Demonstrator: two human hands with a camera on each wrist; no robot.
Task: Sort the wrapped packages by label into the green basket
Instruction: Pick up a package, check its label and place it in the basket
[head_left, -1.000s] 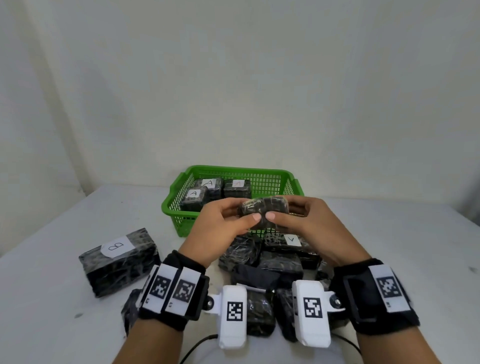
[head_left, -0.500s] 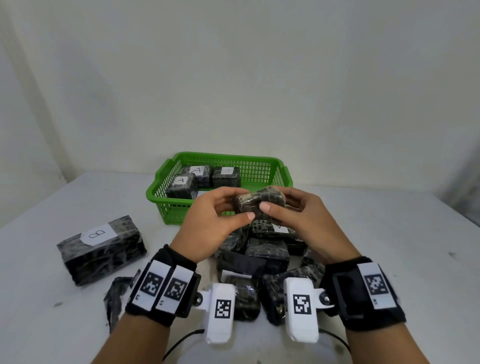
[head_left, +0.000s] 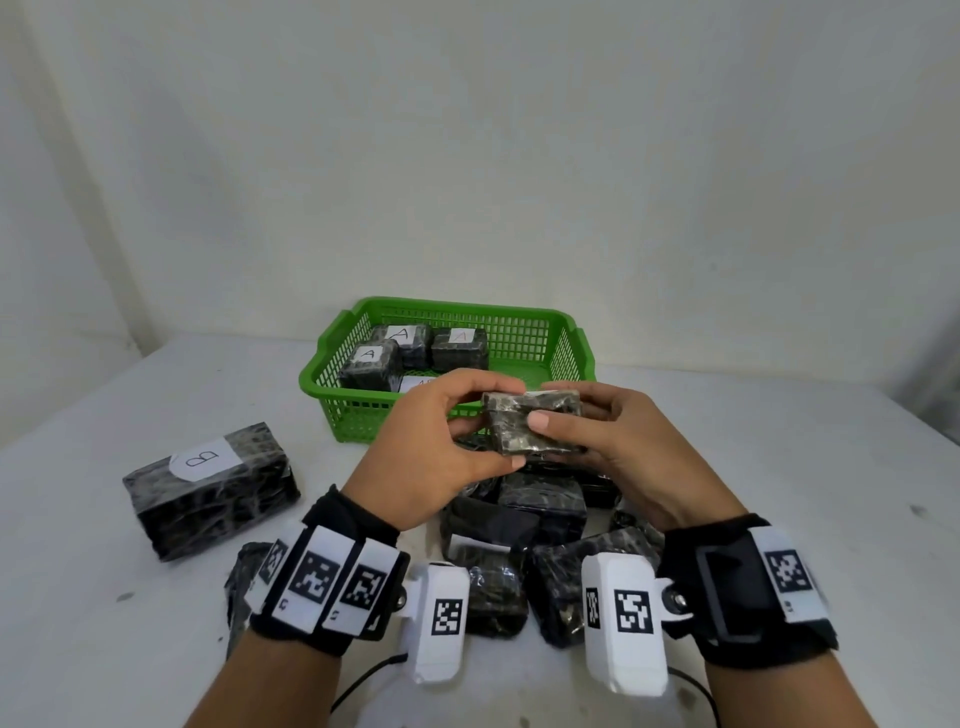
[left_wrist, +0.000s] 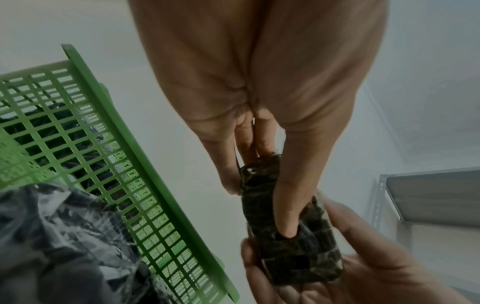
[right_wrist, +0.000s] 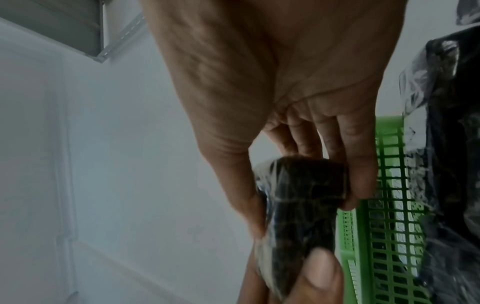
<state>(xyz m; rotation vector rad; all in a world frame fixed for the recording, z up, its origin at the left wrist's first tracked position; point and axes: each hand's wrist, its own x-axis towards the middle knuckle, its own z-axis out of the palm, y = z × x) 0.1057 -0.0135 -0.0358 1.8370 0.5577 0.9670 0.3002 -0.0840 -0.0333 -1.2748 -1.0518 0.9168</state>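
Both hands hold one small dark wrapped package (head_left: 532, 428) in the air just in front of the green basket (head_left: 569, 338). My left hand (head_left: 452, 447) pinches its left end and my right hand (head_left: 597, 441) grips its right end, thumb on the near face. No label shows on the package (left_wrist: 288, 232) from either wrist; the right wrist view shows its plastic wrap (right_wrist: 303, 207). The basket holds several packages marked A (head_left: 370, 366). More wrapped packages (head_left: 540, 506) lie piled on the table below my hands.
A bigger wrapped package labelled B (head_left: 210, 488) lies on the white table (head_left: 779, 493) to the left. Another dark package (head_left: 241, 577) sits by my left wrist. A wall stands close behind the basket. A metal shelf (left_wrist: 428, 195) appears off to the side.
Both hands have turned the held package so a broader face now points at me. The view has shifted slightly; the basket and the B package stay put.
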